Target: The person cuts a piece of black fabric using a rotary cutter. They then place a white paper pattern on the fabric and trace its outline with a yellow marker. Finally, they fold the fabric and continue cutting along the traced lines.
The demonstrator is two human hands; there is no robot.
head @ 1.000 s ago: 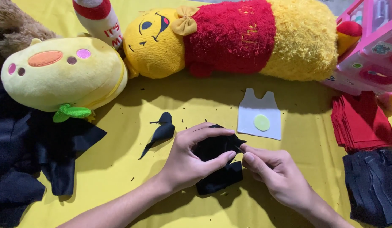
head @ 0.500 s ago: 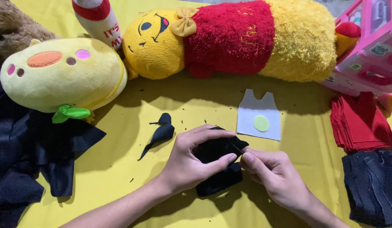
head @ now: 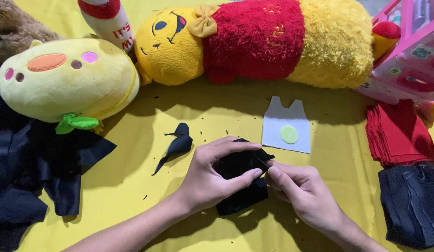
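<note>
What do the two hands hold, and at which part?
Both the left hand and the right hand pinch the black felt piece at its upper right edge.

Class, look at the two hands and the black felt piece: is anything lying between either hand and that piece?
Nothing visible does. The left hand and the right hand both already grip the black felt piece directly. The black scrap and white felt cutout lie apart, farther up the yellow cloth.

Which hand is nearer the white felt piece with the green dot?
Right. The right hand sits just below the white felt piece, pinching the black fabric. The left hand grips that fabric farther to the left.
</note>
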